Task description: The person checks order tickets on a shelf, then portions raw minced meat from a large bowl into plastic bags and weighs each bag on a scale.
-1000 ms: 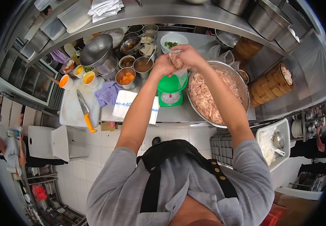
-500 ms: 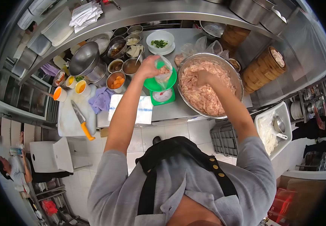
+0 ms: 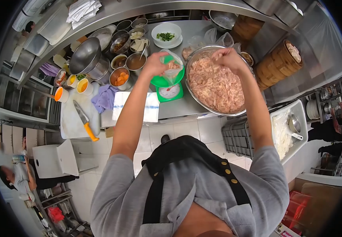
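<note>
A white cloth [image 3: 151, 106] lies near the front of the surface [image 3: 177, 108], short of the green scale [image 3: 170, 91]. Over its pan, the left hand [image 3: 156, 65] has its fingers closed on a clear bag [image 3: 173, 74] holding some meat; the right hand [image 3: 233, 60], fingers curled, is over the meat [image 3: 216, 85] in the metal basin [image 3: 218, 113], its grip unclear. Beyond sits a white bowl [image 3: 175, 27] of chopped greens [image 3: 165, 36].

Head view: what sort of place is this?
Most likely a commercial kitchen: a big batch of raw meat strips, a green dial scale and stacked bamboo steamers.
</note>
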A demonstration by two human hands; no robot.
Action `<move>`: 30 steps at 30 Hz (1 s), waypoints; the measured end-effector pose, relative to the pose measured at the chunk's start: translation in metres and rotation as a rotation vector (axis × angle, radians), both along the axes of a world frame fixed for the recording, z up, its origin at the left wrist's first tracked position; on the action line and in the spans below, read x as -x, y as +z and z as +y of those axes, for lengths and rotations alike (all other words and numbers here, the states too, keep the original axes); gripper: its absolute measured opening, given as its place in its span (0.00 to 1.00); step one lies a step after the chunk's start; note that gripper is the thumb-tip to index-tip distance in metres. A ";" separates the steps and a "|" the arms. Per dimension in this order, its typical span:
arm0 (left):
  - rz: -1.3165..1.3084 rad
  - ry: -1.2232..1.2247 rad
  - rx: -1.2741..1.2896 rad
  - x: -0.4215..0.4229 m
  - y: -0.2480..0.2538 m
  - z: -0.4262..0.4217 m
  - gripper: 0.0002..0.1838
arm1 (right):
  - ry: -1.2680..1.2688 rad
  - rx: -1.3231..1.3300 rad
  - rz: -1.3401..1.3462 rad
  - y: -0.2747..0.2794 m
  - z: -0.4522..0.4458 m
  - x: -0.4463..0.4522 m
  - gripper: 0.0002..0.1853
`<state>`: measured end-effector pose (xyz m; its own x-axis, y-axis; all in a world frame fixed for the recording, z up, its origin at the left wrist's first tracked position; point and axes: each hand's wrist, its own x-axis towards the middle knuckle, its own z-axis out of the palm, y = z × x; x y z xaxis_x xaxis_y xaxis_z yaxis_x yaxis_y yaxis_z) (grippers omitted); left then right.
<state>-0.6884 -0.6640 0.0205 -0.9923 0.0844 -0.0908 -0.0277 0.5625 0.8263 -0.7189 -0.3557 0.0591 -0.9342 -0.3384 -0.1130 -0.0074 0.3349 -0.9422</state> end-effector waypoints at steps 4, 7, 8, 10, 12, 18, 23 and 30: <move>-0.067 -0.049 -0.098 -0.002 0.014 -0.002 0.38 | 0.015 0.146 0.074 0.049 -0.029 -0.002 0.06; -0.112 -0.045 -0.142 0.002 0.018 -0.004 0.40 | 0.066 0.256 0.150 0.054 -0.064 0.008 0.07; -0.133 -0.046 -0.153 0.003 0.019 -0.005 0.41 | 0.059 0.332 0.173 0.054 -0.080 0.007 0.09; -0.147 -0.042 -0.165 0.007 0.020 -0.006 0.42 | 0.032 0.346 0.143 0.043 -0.114 0.006 0.10; -0.129 -0.098 -0.206 0.011 0.018 -0.010 0.45 | 0.113 0.306 0.081 0.027 -0.141 0.001 0.07; -0.065 -0.033 -0.133 0.003 0.024 -0.020 0.42 | 0.497 -0.652 0.650 -0.014 -0.183 0.024 0.12; 0.098 -0.096 -0.076 0.004 0.023 -0.025 0.43 | 0.568 -0.750 0.603 0.009 -0.188 0.013 0.07; 0.114 -0.092 0.008 0.010 0.004 -0.024 0.47 | 0.240 -0.163 0.377 0.010 -0.132 0.027 0.08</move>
